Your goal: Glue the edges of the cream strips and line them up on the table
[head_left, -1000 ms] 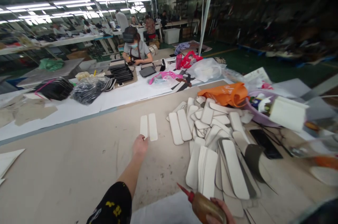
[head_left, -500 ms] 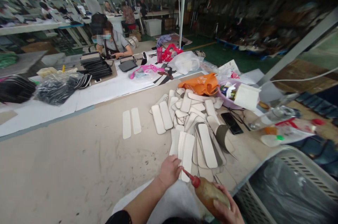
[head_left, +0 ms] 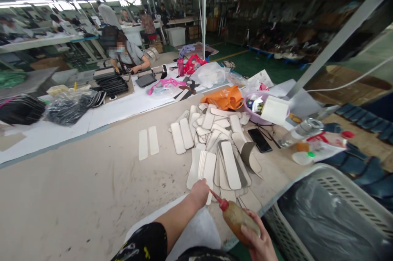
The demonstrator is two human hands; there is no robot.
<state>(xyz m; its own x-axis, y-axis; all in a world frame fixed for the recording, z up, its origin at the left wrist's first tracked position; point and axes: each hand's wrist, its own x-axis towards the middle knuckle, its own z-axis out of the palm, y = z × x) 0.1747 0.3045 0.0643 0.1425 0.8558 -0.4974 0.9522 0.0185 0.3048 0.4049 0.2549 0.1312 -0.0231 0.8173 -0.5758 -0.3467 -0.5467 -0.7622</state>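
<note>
The right hand (head_left: 260, 234) is wrapped around a squeeze bottle (head_left: 240, 219), whose long axis slants from that palm up and leftward. Its thin red nozzle (head_left: 223, 203) points at the left hand (head_left: 200, 194), with the tip just beside those fingers. The bottle is brownish yellow, cloudy and smeared.

Just beyond the left hand, a fanned stack of strips (head_left: 210, 165) lies lengthwise away from it, pale off-white with rounded ends. The fingers are bunched over the near end of the stack, covering part of it; I cannot tell whether they pinch a strip. The right hand hides the bottle's base, and the frame's lower edge cuts off its wrist. Farther off, left of the left hand, two pale strips (head_left: 154, 140) lie side by side, roughly parallel and apart.
</note>
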